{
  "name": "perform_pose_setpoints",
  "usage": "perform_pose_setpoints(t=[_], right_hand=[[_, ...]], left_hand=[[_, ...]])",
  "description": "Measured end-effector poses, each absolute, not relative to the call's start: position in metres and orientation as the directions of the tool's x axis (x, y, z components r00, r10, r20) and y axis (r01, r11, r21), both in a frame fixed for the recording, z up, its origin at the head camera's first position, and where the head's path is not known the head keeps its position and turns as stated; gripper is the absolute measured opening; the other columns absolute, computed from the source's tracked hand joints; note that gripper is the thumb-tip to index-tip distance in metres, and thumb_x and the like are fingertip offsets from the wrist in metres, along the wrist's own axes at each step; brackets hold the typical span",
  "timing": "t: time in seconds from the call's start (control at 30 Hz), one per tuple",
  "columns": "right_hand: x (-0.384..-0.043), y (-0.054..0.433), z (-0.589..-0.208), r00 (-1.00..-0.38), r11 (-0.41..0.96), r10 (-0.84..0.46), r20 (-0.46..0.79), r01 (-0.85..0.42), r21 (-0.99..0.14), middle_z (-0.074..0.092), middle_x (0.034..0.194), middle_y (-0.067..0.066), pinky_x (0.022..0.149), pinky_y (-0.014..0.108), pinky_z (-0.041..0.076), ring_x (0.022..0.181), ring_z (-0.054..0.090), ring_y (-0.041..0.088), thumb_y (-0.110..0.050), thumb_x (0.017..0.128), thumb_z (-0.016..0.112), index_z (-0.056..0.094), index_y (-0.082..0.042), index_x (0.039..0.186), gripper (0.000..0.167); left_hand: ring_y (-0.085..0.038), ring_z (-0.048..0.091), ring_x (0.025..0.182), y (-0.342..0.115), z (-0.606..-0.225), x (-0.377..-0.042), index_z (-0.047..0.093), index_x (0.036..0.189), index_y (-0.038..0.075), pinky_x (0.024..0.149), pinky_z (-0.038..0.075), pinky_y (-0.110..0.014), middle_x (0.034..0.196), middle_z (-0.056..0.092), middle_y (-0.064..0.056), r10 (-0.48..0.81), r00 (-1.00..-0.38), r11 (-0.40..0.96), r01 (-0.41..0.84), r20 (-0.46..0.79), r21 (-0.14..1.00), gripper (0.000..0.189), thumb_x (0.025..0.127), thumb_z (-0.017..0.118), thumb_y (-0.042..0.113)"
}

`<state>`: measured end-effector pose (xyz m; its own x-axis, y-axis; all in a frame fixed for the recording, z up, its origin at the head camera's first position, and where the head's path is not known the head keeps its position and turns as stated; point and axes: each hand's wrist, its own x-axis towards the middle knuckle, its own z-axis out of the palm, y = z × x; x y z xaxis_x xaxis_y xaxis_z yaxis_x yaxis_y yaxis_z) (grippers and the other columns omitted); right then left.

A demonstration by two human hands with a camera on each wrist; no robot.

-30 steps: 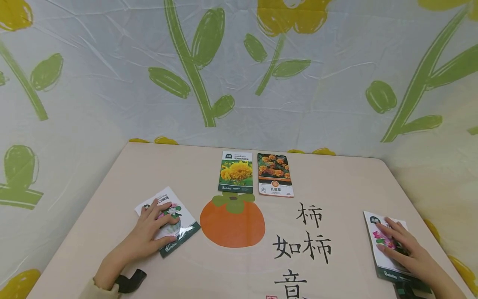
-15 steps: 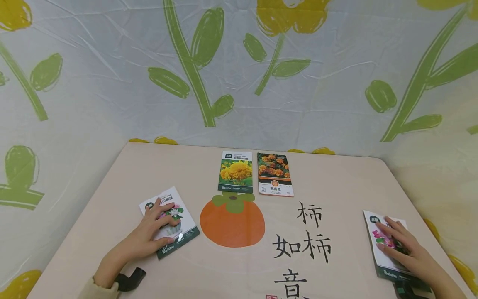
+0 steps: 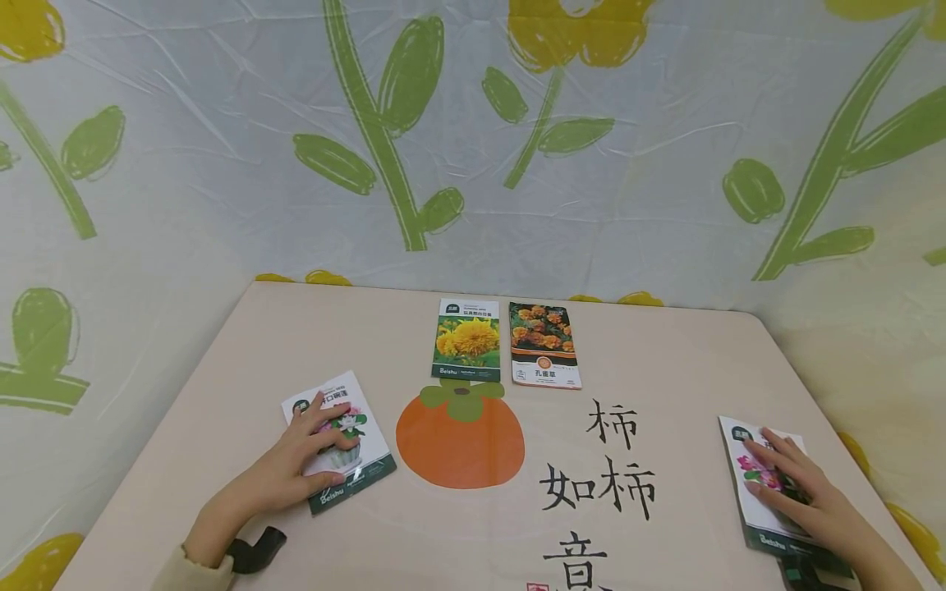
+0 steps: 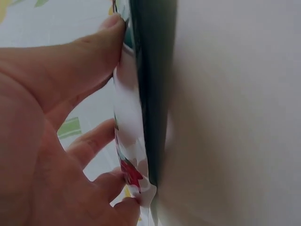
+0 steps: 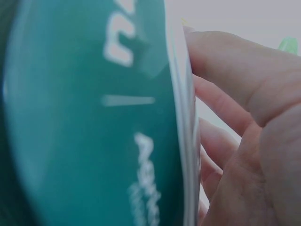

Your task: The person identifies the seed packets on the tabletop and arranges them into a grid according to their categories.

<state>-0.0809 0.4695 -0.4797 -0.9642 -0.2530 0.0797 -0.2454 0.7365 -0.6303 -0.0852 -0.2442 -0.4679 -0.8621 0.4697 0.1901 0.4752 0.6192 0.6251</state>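
Note:
On the left of the table, my left hand (image 3: 290, 472) rests with spread fingers on a white and green seed packet (image 3: 369, 447) printed with pink flowers. The packet lies flat, its top tilted left. From the left wrist, thumb and fingertips touch the face of this packet (image 4: 128, 99). At the right, my right hand (image 3: 816, 497) lies over a similar packet (image 3: 757, 505) with pink flowers. In the right wrist view the green end of this packet (image 5: 89, 117) shows several layered edges beside the hand, which suggests a stack. The fingers cover part of each picture.
A yellow-flower seed packet (image 3: 467, 341) and an orange-flower packet (image 3: 545, 345) lie side by side at the back of the table (image 3: 665, 361). The table cover carries a printed persimmon (image 3: 460, 447) and black characters. A flower-patterned sheet (image 3: 244, 123) hangs behind.
The left packet has turned slightly clockwise under my left hand, its top shifting right and its bottom left, so it sits straighter. My right hand and the other packets have stayed put.

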Motion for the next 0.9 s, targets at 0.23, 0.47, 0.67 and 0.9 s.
perform_pose_setpoints(t=[0.23,0.47,0.67,0.9], right_hand=[[-0.0810,0.4691,-0.4786,-0.964,0.736,-0.255,0.075,-0.244,-0.632,0.005,0.152,-0.039,0.098,0.074,-0.023,0.147,-0.018,0.005,-0.006,0.095,0.061,0.036,-0.015,0.154,0.065],[-0.0813,0.4698,-0.4787,-0.961,0.725,-0.262,0.090,-0.257,-0.639,0.006,0.153,-0.037,0.100,0.072,-0.024,0.146,-0.016,0.002,-0.004,0.094,0.061,0.037,-0.014,0.154,0.065],[-0.0813,0.4695,-0.4785,-0.960,0.725,-0.264,0.089,-0.259,-0.638,0.006,0.153,-0.038,0.099,0.072,-0.023,0.146,-0.016,0.002,-0.004,0.094,0.061,0.037,-0.014,0.154,0.065],[-0.0807,0.4698,-0.4787,-0.963,0.731,-0.257,0.079,-0.247,-0.636,0.005,0.153,-0.038,0.099,0.073,-0.023,0.146,-0.017,0.004,-0.006,0.094,0.061,0.037,-0.015,0.154,0.065]], left_hand=[[-0.062,0.009,0.141,-0.2462,-0.4675,-0.0884,0.066,0.112,0.028,0.110,0.004,-0.073,0.150,0.041,-0.019,0.515,-0.832,0.587,0.519,0.209,0.621,0.035,0.080,0.081,0.023],[-0.058,0.009,0.142,-0.2450,-0.4649,-0.0897,0.066,0.111,0.033,0.100,0.016,-0.082,0.152,0.039,-0.013,0.540,-0.825,0.580,0.510,0.169,0.635,0.034,0.081,0.081,0.028],[-0.055,0.011,0.143,-0.2443,-0.4631,-0.0903,0.066,0.112,0.036,0.099,0.017,-0.082,0.152,0.040,-0.011,0.554,-0.819,0.583,0.507,0.146,0.634,0.033,0.083,0.080,0.030],[-0.051,0.011,0.144,-0.2429,-0.4618,-0.0906,0.067,0.113,0.038,0.101,0.021,-0.080,0.154,0.038,-0.008,0.566,-0.817,0.591,0.495,0.110,0.637,0.035,0.083,0.080,0.028]])
